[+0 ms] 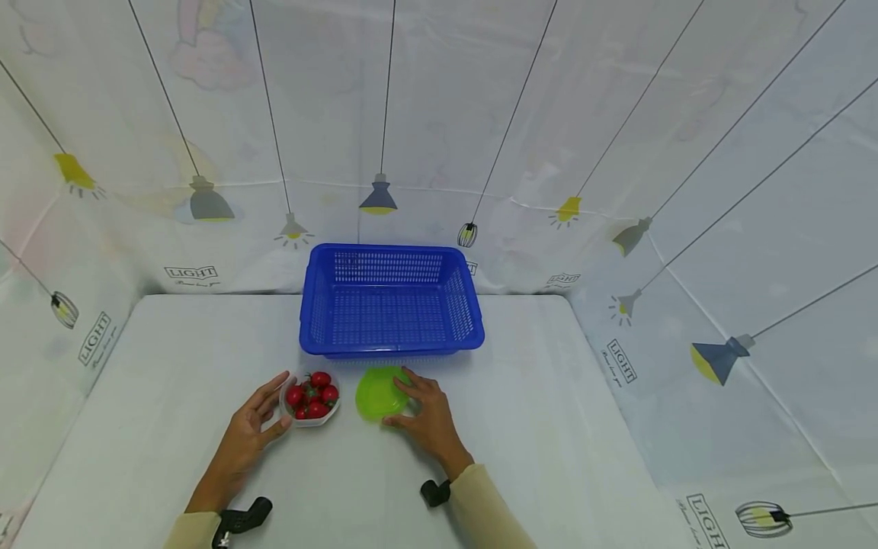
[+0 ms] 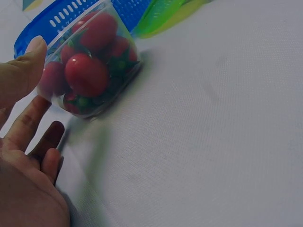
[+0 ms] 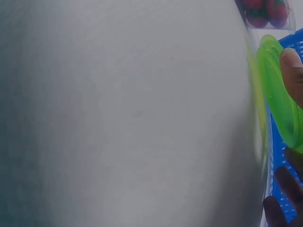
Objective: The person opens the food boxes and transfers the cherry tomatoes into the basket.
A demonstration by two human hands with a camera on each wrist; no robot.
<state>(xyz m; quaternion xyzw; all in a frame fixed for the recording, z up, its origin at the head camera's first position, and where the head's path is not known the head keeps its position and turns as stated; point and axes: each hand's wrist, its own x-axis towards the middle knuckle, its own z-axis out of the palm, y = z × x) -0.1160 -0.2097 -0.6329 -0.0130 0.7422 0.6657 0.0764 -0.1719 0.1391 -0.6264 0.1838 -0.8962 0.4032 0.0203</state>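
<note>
Tomatoes [image 1: 312, 396] in container [image 1: 317, 422], lid [image 1: 374, 395] to its right, basket [image 1: 392, 349] behind both

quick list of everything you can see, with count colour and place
rectangular plastic basket: one, blue, far side of table
clear plastic tub: one, transparent, table, by left hand
round tomatoes: at least five, red with green stems, inside tub
round plastic lid or dish: one, lime green, in right hand
flat table: one, white, under everything
lamp-print sheeting: count unclear, whitish, around table
wrist devices: two, black, one per wrist
sleeves: two, beige, forearms
left hand: one, beside tub
right hand: one, at lid or dish
</note>
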